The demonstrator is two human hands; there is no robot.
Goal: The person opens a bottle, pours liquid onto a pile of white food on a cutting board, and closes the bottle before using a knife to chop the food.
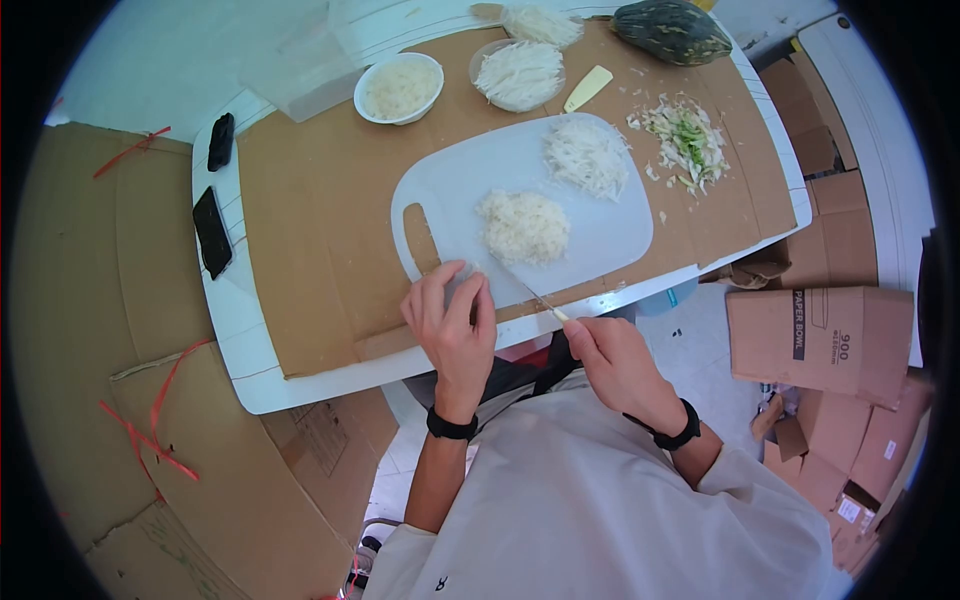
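Observation:
A white cutting board (450, 190) lies on cardboard over the table. On it are a heap of finely chopped white vegetable (525, 228) and, farther off, a pile of white shreds (586, 158). My right hand (620, 365) is closed round the pale handle of a knife (545, 303), whose blade points at the near edge of the chopped heap. At the board's near left edge, beside its handle slot, my left hand (452, 325) has its fingers apart and bent, fingertips at the board, with nothing visible in them.
Behind the board stand a white bowl of chopped vegetable (400, 88), a bowl of shreds (518, 76), a peeler-like pale tool (588, 88) and a dark green squash (672, 32). Vegetable scraps (685, 143) lie right. Phones (211, 232) rest at left; cardboard boxes (820, 340) stand right.

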